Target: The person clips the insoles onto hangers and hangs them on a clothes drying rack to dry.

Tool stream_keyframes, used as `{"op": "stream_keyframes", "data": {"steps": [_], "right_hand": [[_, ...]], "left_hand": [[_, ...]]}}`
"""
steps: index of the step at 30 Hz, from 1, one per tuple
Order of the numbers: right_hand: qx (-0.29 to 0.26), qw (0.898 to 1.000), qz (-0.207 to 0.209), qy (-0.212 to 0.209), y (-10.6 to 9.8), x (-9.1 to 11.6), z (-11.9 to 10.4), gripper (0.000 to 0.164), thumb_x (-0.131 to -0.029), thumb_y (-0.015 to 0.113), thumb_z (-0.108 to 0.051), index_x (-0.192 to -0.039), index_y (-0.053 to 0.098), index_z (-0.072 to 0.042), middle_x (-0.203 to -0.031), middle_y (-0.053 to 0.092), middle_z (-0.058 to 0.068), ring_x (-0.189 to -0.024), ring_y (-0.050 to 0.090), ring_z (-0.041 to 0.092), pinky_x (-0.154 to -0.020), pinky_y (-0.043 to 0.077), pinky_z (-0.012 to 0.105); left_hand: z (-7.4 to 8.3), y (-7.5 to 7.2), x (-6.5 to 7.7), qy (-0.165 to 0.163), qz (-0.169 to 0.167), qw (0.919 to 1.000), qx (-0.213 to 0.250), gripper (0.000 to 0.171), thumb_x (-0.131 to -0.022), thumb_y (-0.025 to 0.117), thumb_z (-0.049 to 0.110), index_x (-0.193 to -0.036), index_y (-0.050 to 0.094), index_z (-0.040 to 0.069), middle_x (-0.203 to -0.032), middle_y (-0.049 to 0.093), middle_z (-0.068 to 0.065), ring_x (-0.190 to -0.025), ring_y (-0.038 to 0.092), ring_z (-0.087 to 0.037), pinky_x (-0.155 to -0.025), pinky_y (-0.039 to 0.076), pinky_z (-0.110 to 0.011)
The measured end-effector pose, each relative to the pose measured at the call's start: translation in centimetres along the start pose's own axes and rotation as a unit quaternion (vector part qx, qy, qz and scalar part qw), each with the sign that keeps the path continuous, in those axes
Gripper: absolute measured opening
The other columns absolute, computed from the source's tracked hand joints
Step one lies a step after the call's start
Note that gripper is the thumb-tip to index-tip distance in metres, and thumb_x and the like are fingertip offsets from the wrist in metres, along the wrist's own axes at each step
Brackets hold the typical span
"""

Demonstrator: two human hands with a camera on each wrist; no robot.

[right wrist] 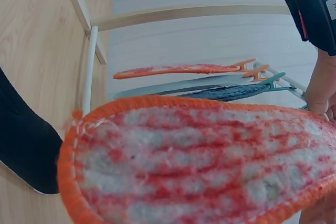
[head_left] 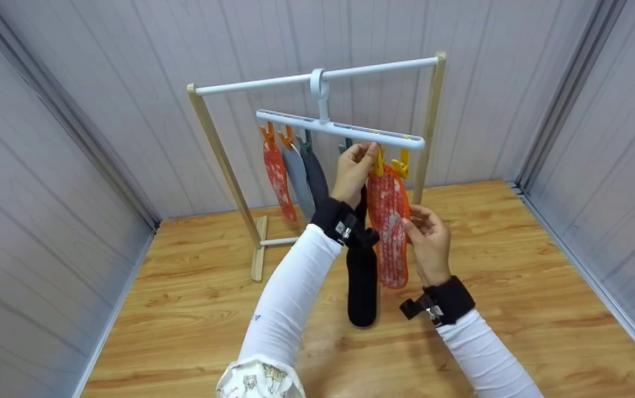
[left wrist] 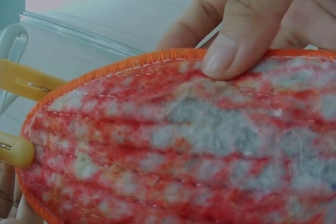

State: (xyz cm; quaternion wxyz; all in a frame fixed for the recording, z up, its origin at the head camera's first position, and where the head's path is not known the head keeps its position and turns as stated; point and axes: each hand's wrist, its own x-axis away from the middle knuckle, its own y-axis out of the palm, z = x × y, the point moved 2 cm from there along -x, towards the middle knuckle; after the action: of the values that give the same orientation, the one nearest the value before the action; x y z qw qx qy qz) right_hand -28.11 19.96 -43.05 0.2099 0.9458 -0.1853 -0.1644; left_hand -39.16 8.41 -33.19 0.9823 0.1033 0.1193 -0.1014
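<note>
A red-and-white mottled insole (head_left: 388,226) with orange edging hangs from two yellow clips (head_left: 400,166) near the right end of a white slotted hanger (head_left: 339,129). My left hand (head_left: 352,171) pinches one yellow clip at the insole's top. Lower down, my right hand (head_left: 429,240) pinches the insole's right edge; in the left wrist view its thumb (left wrist: 236,40) presses on the mottled face. The insole fills much of the right wrist view, with the left hand (right wrist: 323,90) at its upper end.
Another red insole (head_left: 279,179), a light grey one (head_left: 298,179) and a dark grey one (head_left: 313,171) hang on the hanger's left. A black insole (head_left: 362,293) shows below my left wrist. The wood-and-white rack (head_left: 256,84) stands on the wooden surface (head_left: 196,320).
</note>
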Motion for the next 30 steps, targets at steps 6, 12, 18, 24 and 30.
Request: {"op": "stream_keyframes", "data": {"steps": [6, 12, 18, 24, 30], "right_hand": [[0.016, 1.0, 0.003, -0.002, 0.0, 0.0, 0.2, 0.025, -0.085, 0.062, 0.009, -0.109, 0.059, 0.006, -0.094, 0.059, 0.006, -0.079, 0.058, 0.013, -0.058, 0.051, 0.019], [0.015, 1.0, -0.002, -0.007, 0.0, 0.0, 0.5, 0.025, -0.084, 0.061, 0.01, -0.109, 0.058, 0.007, -0.093, 0.06, 0.005, -0.078, 0.058, 0.012, -0.058, 0.051, 0.019], [0.006, 1.0, -0.013, 0.001, -0.1, 0.2, 0.9, 0.027, -0.083, 0.063, 0.011, -0.109, 0.059, 0.007, -0.093, 0.06, 0.005, -0.076, 0.057, 0.011, -0.058, 0.051, 0.02], [0.021, 1.0, -0.02, 0.007, -0.5, 0.3, 1.6, 0.028, -0.083, 0.064, 0.009, -0.11, 0.058, 0.01, -0.092, 0.061, 0.004, -0.077, 0.059, 0.012, -0.067, 0.053, 0.022], [0.043, 0.999, -0.02, 0.015, -0.9, 0.5, 2.7, 0.026, -0.083, 0.066, 0.006, -0.108, 0.059, 0.009, -0.092, 0.064, 0.001, -0.084, 0.06, 0.013, -0.076, 0.051, 0.022]], "left_hand": [[-0.1, -0.4, 0.2, -0.021, -0.002, 0.9997, 0.013, 0.026, -0.096, 0.054, 0.018, -0.105, 0.06, -0.006, -0.087, 0.06, -0.003, -0.077, 0.055, -0.011, -0.067, 0.047, -0.021], [-0.3, -0.8, 0.3, -0.035, -0.007, 0.9992, 0.021, 0.029, -0.096, 0.055, 0.019, -0.108, 0.059, -0.007, -0.089, 0.059, -0.005, -0.078, 0.056, -0.012, -0.069, 0.049, -0.022], [-0.2, -1.2, 0.5, -0.024, -0.013, 0.9995, 0.016, 0.028, -0.097, 0.053, 0.017, -0.109, 0.058, -0.008, -0.088, 0.058, -0.003, -0.078, 0.054, -0.011, -0.068, 0.048, -0.021], [-0.2, -1.6, 0.6, -0.01, -0.026, 0.9995, 0.015, 0.029, -0.098, 0.052, 0.015, -0.113, 0.057, -0.009, -0.091, 0.058, -0.003, -0.081, 0.055, -0.011, -0.07, 0.049, -0.022], [-0.4, -2.1, 0.8, 0.004, -0.058, 0.9982, 0.011, 0.031, -0.099, 0.049, 0.014, -0.118, 0.055, -0.01, -0.107, 0.061, -0.021, -0.087, 0.057, -0.012, -0.077, 0.05, -0.025]]}}
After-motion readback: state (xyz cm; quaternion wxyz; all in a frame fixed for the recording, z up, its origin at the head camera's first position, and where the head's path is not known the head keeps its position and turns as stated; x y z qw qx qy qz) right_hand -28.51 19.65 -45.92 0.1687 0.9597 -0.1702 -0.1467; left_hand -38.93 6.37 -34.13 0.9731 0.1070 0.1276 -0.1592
